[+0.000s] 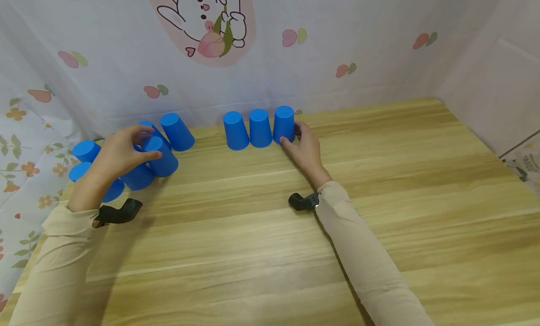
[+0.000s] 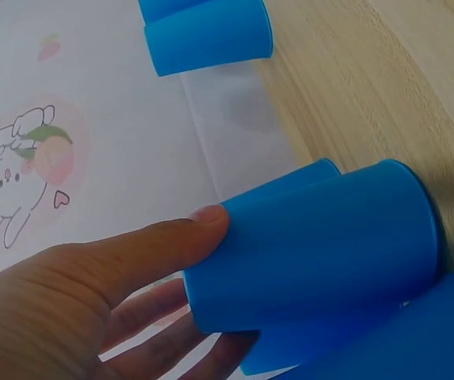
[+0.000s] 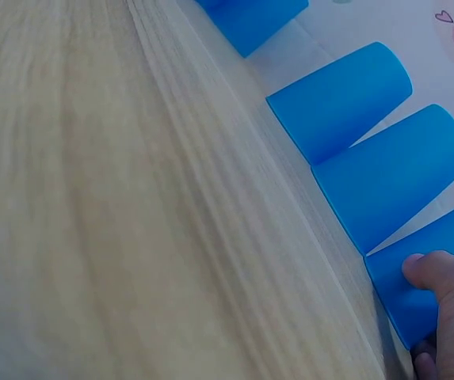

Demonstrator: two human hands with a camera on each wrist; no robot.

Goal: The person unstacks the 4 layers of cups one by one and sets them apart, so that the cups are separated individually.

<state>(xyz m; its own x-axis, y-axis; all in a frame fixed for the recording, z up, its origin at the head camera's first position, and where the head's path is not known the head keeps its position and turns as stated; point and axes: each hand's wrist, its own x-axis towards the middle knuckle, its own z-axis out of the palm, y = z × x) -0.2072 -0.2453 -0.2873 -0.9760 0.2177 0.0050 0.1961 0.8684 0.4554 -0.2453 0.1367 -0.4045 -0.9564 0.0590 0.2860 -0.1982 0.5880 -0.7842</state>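
Three upside-down blue cups stand in a row near the back of the table, and my right hand (image 1: 307,149) holds the rightmost cup (image 1: 284,122) low on its side. In the right wrist view the thumb (image 3: 431,271) lies on that cup's wall. Over a cluster of upside-down blue cups at the left, my left hand (image 1: 115,152) grips the front right cup (image 1: 164,161) near its top. The left wrist view shows the thumb (image 2: 175,241) on one side of this cup (image 2: 322,245) and fingers at the other.
Several more blue cups stand behind and left of the left hand, partly hidden by it; one cup (image 1: 177,131) is at the cluster's back right. A printed curtain (image 1: 320,45) hangs behind the wooden table (image 1: 253,251). Black wrist devices (image 1: 120,212) sit on both sleeves.
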